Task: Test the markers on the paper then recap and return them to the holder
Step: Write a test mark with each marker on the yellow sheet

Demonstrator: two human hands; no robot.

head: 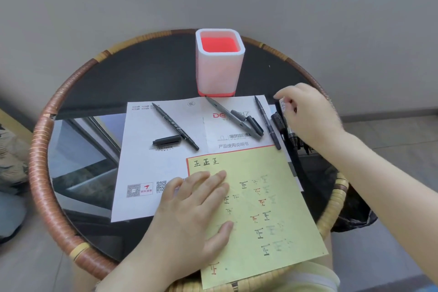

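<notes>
Grey wall backs a round tabletop (78,92) with a wound cane rim and a dark, mirror-like top. Left of both hands lies a white printed sheet (142,163). The left hand (196,201) rests flat with its fingers straight, pressing down the yellow paper (260,220), which already carries rows of test strokes. Beyond its fingertips an uncapped black marker (175,125) lies on the sheet, its cap (167,141) just beside it. Farther out, between the two hands, stands the holder (220,66), white outside and red inside, with no marker showing in it. Nearer the right hand lie a grey marker (227,114), with a dark cap (254,124) against it, and a thin pen (267,123). The right hand (308,114) is curled at the tabletop's right edge and appears to pinch a labelled marker (283,105) by its upper end, above a bunch of dark markers (292,137).

The markers look light, stiff and smooth, and likely to roll on the glossy top. A pinch at mid-barrel should hold one steady. The caps are small and probably need a straight push. The paper is thin and would slide without the flat hand on it.
</notes>
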